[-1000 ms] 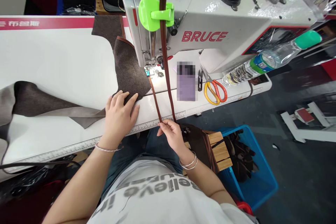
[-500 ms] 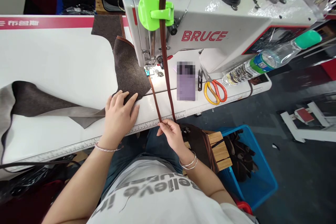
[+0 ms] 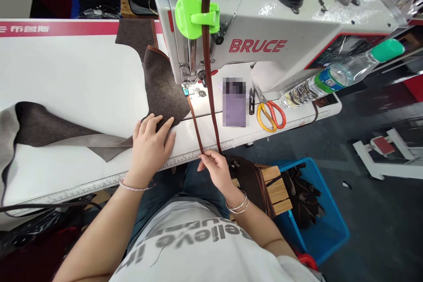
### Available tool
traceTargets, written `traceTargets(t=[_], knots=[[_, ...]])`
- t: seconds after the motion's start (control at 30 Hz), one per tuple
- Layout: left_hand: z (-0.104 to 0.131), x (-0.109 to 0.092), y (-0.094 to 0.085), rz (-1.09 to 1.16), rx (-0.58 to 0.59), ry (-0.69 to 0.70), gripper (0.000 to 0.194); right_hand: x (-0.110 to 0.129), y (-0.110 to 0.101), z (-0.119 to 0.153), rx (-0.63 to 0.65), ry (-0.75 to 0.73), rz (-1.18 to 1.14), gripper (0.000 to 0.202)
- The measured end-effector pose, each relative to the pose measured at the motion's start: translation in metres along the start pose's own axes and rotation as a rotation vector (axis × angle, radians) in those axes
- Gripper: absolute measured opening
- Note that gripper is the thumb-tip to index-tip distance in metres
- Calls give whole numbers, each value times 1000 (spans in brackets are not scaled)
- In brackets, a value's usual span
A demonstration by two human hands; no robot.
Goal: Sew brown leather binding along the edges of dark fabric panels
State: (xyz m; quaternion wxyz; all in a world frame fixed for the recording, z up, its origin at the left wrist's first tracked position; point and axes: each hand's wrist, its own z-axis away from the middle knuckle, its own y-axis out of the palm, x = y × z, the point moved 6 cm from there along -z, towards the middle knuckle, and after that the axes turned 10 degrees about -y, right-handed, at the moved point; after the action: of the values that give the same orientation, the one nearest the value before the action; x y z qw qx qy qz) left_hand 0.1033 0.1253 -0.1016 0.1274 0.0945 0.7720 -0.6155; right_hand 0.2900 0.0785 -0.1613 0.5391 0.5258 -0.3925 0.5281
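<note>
My left hand (image 3: 151, 143) lies flat with fingers spread on the lower edge of a dark brown fabric piece (image 3: 163, 83). That piece reaches up to the needle area of a white sewing machine (image 3: 264, 22). Between thumb and fingers, my right hand (image 3: 214, 165) pinches a narrow brown binding strip (image 3: 195, 125) at the table's front edge. The strip runs up to a small blue guide (image 3: 185, 91) beside the presser foot. A second length of brown strip (image 3: 211, 97) hangs from above, past a green clip (image 3: 196, 16), down behind my right hand.
Right of the needle lie a blurred purple item (image 3: 234, 110), black thread snips (image 3: 252, 101) and scissors (image 3: 271, 114) with orange and yellow handles. A water bottle (image 3: 340, 75) leans by the machine. A blue bin (image 3: 330, 211) with dark pieces stands on the floor, near a wooden stool (image 3: 277, 189).
</note>
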Motion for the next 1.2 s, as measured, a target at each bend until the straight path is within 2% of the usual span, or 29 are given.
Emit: traceTargets(t=[0.67,1.2], knots=[[-1,-1,-2,-30,-5,15,43,-1,-1,0,11,-28,19,32],[-2,-3,-3,-144,57,75,46,-1,-1,0,16,-38,31,29]])
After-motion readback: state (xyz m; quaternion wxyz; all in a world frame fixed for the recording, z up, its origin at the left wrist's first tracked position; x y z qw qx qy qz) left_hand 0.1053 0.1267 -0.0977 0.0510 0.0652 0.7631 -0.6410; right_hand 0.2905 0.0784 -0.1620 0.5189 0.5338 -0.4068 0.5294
